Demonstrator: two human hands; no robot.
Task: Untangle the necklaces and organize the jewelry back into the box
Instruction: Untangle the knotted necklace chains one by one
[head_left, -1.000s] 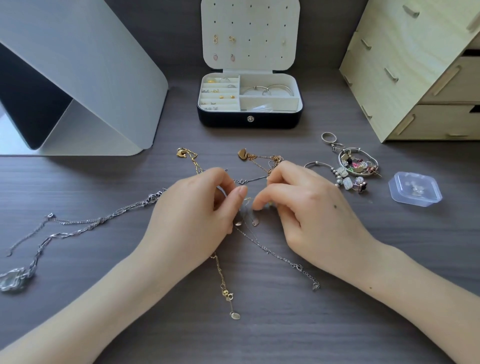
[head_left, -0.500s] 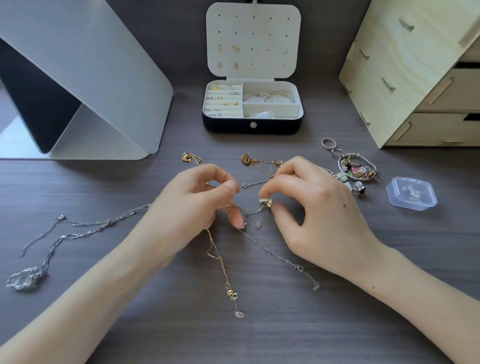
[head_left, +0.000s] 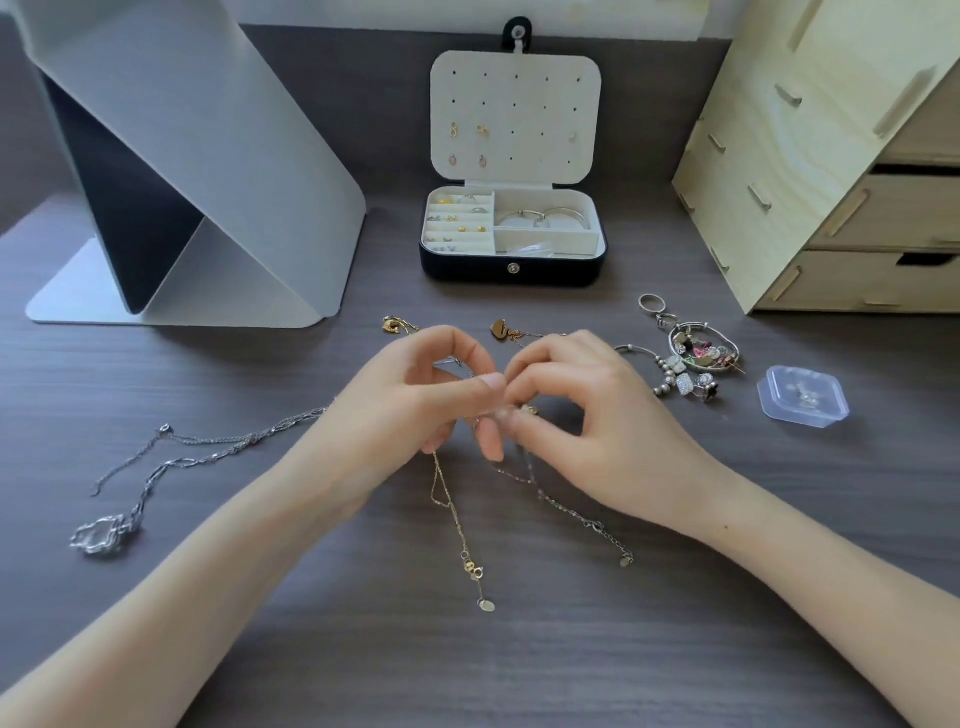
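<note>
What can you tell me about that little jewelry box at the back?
The jewelry box is small, dark outside and cream inside. It stands open on the desk, lid upright with a few earrings pinned in its holes. Narrow rows on the left hold rings and studs; a right compartment holds bangles. A snap button sits in front.

Jewelry box (head_left: 511, 267) behind tangled necklaces (head_left: 462, 519) (mid-desk); charm bracelet (head_left: 701, 353) right.

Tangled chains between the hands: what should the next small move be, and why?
Probably ease the two pinches gently apart to work in slack. The left hand and right hand pinch at one spot, where the gold chain and silver chain meet; both chains trail from there onto the table.
</note>
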